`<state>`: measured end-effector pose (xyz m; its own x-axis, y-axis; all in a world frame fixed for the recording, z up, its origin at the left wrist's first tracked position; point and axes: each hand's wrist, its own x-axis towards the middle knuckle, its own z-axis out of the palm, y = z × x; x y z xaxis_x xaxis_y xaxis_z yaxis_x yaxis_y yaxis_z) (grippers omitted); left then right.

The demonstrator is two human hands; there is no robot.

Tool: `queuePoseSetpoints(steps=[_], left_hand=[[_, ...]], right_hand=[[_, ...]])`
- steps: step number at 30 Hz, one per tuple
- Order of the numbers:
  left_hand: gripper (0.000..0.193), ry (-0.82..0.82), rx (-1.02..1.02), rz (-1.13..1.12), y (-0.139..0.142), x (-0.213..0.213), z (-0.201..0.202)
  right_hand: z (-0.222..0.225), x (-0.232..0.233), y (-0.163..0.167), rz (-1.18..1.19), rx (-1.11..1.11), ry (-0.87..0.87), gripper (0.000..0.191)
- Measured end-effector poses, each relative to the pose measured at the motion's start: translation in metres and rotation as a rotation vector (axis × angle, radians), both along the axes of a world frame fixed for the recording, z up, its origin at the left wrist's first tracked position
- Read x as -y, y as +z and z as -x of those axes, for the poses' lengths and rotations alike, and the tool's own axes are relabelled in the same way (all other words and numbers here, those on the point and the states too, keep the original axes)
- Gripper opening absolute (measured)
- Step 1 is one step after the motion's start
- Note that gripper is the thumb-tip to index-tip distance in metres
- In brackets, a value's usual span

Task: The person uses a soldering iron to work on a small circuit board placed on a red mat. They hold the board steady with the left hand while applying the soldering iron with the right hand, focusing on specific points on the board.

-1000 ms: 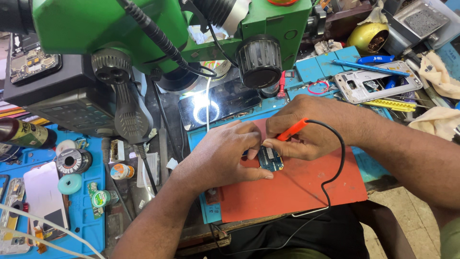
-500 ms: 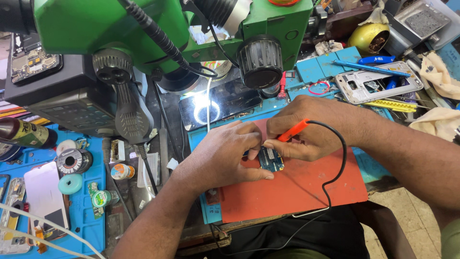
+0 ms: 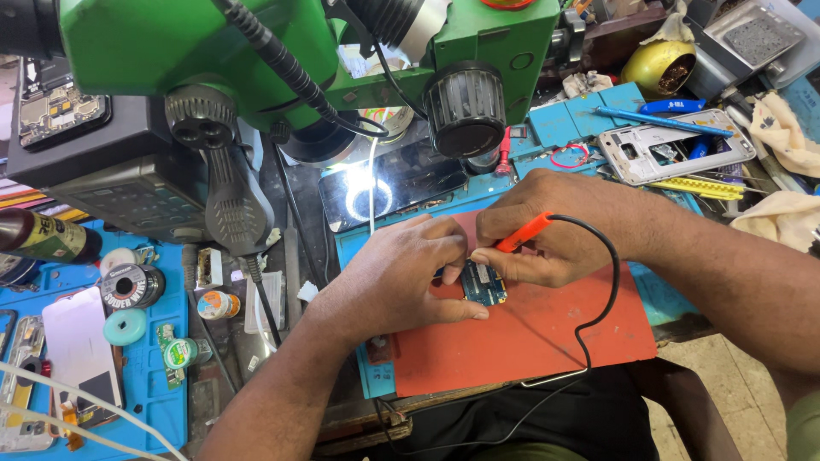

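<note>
My left hand (image 3: 408, 277) presses down on a small blue-green circuit board (image 3: 484, 283) that lies on an orange-red work mat (image 3: 547, 337). My right hand (image 3: 555, 230) grips an orange-handled soldering iron (image 3: 523, 232) like a pen, its tip hidden between my fingers just above the board. A black cable (image 3: 608, 282) loops from the iron's handle down across the mat. Both hands meet over the board, fingertips almost touching.
A green microscope (image 3: 282, 51) hangs above the bench with a lit ring light reflected in a dark phone screen (image 3: 393, 183). Solder spool (image 3: 132, 286), small jars and phone parts sit on the blue mat (image 3: 162, 401) at left. An open phone frame (image 3: 675, 152) lies at right.
</note>
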<state>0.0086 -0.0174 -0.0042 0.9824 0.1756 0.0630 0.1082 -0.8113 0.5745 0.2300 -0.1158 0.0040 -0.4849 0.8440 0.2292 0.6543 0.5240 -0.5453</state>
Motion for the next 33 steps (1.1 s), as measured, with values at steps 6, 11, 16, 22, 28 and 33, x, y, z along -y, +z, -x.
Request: queuePoseSetpoints(steps=[6, 11, 16, 22, 28, 33], left_hand=[[0.052, 0.004, -0.014, 0.007, 0.0004, 0.0000, -0.0002], [0.052, 0.014, -0.024, 0.017, 0.0013, 0.0005, -0.0002], [0.052, 0.016, -0.022, 0.017, 0.0026, 0.0007, 0.0001], [0.051, 0.019, -0.022, 0.012, 0.0028, 0.0012, -0.0001], [0.052, 0.012, -0.017, 0.015, 0.0023, 0.0007, 0.0000], [0.052, 0.016, -0.025, 0.019, 0.0019, 0.0007, 0.0003]], right_hand=[[-0.0003, 0.0003, 0.0005, 0.014, 0.002, -0.010, 0.027], [-0.0010, 0.0003, 0.0009, -0.005, 0.004, -0.002, 0.027], [-0.0017, -0.0004, -0.0004, -0.026, -0.010, 0.015, 0.028], [-0.0009, -0.0001, -0.0023, -0.003, -0.006, 0.005, 0.031], [-0.0014, 0.0004, -0.0007, 0.027, 0.015, -0.008, 0.030], [-0.0018, 0.0001, -0.0002, 0.007, -0.020, 0.008, 0.029]])
